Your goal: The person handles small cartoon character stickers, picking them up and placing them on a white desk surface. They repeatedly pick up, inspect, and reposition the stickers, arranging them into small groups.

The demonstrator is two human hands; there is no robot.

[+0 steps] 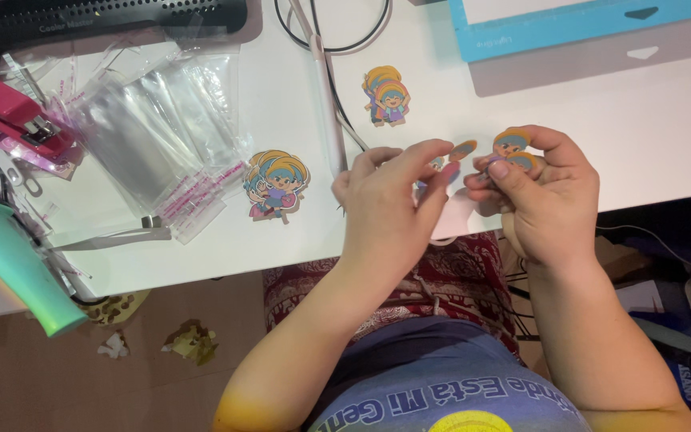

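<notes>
We are holding cartoon stickers [512, 142] pinched in right hand [549, 200]; left hand [385, 200] fingers closing on one, maybe peeling; two piles [277, 182] and empty sleeves [153, 128] waiting on bench [649, 136].

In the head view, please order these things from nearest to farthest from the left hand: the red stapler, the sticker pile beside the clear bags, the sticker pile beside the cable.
From the left hand:
1. Sticker pile beside the clear bags, to its left on the table.
2. Sticker pile beside the cable, above it, farther up the table.
3. Red stapler, at the far left edge.
</notes>
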